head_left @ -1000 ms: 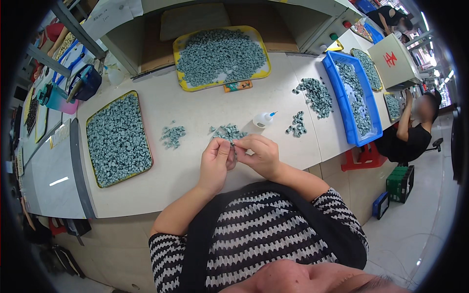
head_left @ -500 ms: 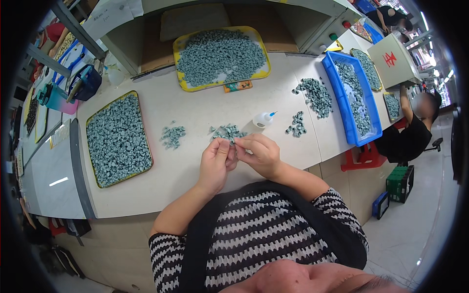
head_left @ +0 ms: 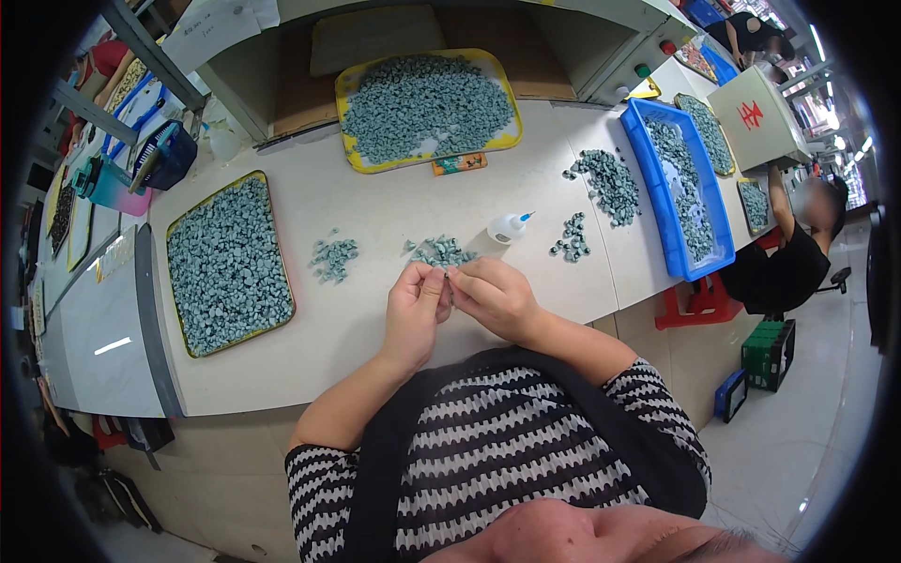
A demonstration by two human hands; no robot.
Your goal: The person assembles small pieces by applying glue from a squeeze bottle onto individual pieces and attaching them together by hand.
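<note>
Right grip has curled inward, pinching a small piece with left grip; bare tabletop lies leftward

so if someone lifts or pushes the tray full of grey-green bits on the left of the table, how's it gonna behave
The tray is probably heavyish, since small grey-green pieces nearly fill it. Its rim looks low, so pieces could slide off if it tilts. Being wide and flat, it seems unlikely to tip when pushed.
</note>
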